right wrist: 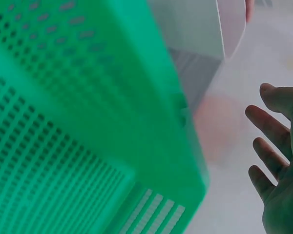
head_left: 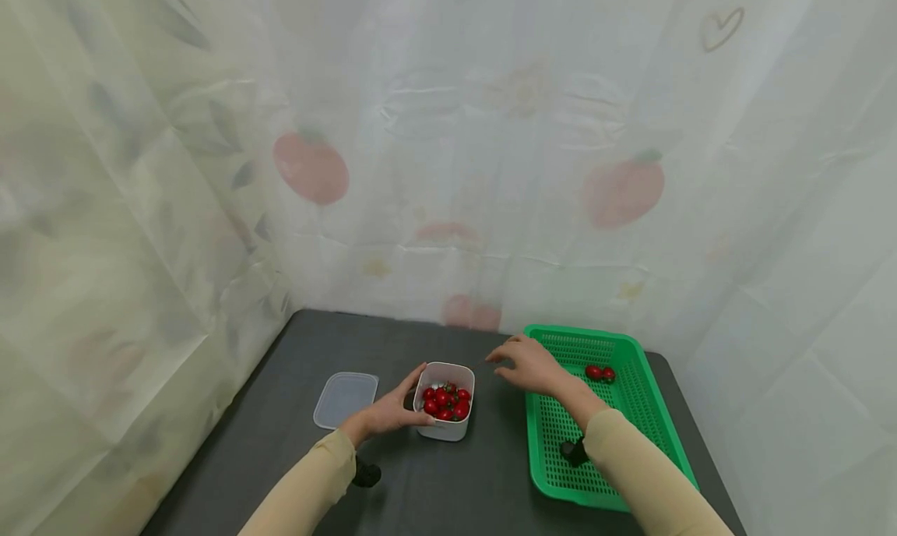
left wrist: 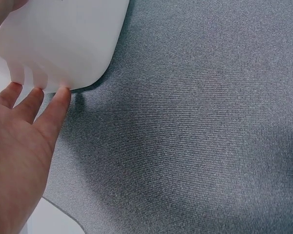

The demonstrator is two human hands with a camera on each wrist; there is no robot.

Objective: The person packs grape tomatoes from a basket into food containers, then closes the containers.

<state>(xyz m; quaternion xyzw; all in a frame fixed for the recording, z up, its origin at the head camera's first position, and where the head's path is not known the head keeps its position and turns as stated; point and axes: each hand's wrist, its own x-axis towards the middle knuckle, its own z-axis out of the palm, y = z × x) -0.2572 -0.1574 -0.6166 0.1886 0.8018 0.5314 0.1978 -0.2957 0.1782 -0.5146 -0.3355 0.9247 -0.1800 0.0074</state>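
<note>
My left hand (head_left: 387, 413) grips a small white square container (head_left: 443, 431) that stands on the dark table. Its thumb lies at the near side and its fingers at the far left side; in the left wrist view, fingertips (left wrist: 63, 92) press on the smooth wall. Several red cherry tomatoes (head_left: 444, 401) lie inside the container. To the right, my right hand (head_left: 530, 366) hovers between the container and a green mesh basket (head_left: 534, 450). The right wrist view shows its fingers (right wrist: 269, 122) apart with nothing between them. Two more cherry tomatoes (head_left: 593, 372) sit in the basket.
A flat translucent lid (head_left: 346, 397) lies on the table left of the container, close to my left wrist. Patterned sheeting (head_left: 448, 170) hangs behind the dark table (head_left: 434, 489) and on both sides. My right forearm crosses over the basket.
</note>
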